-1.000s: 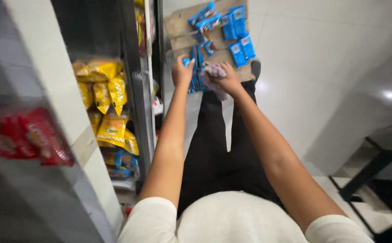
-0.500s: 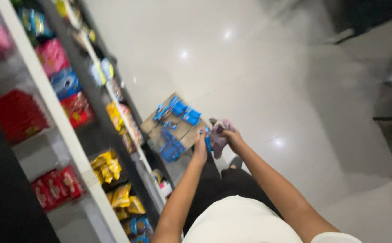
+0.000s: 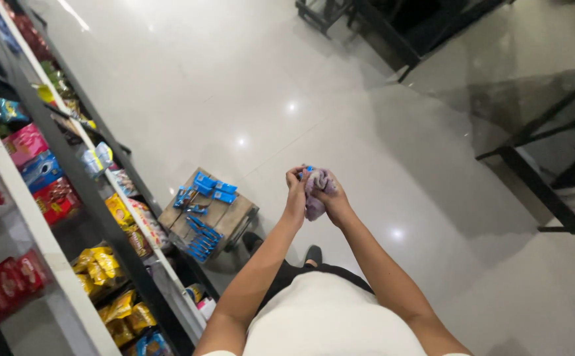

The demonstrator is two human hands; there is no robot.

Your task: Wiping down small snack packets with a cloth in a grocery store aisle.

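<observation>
both hands have risen from the blue packets [image 3: 203, 217]; left grip [image 3: 295, 192] and right grip [image 3: 330, 198] clutch a purple cloth [image 3: 315, 191].

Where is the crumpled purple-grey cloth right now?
The crumpled purple-grey cloth is near the middle of the head view, in the right hand and touching the left hand, above the white floor.

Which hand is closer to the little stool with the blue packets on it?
Left. The left hand is on the side toward the wooden stool, though well above it. The right hand, holding the purple cloth, is farther out over the floor.
</observation>
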